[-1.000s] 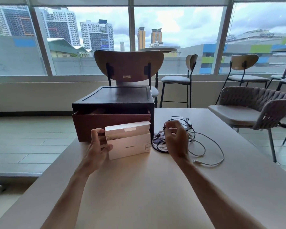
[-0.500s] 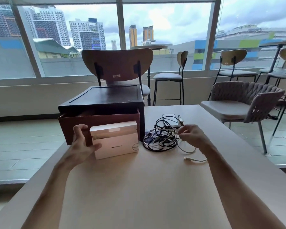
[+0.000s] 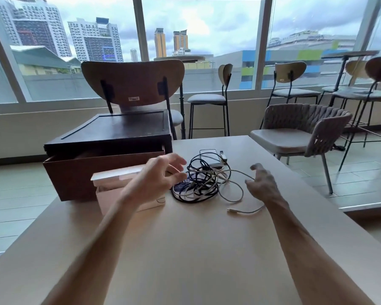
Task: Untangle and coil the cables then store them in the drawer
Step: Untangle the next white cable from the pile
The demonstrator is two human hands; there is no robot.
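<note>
Head view: my left fingers (image 3: 176,160) and right fingers (image 3: 259,168) spread, empty, flanking the cable tangle (image 3: 200,183), and if I tug blindly, knots could tighten.

The pale table (image 3: 185,249) is carrying a dark wooden cabinet (image 3: 110,137) at its far left, with the drawer (image 3: 75,175) standing pulled out toward the near edge. A white carton (image 3: 112,192) is sitting just in front of the drawer. To its right, tangled black and white cables (image 3: 202,183) are lying over a blue card (image 3: 182,183). A flat grey device (image 3: 211,156) is lying just behind them, and one white plug end (image 3: 231,210) is trailing out nearer.
</note>
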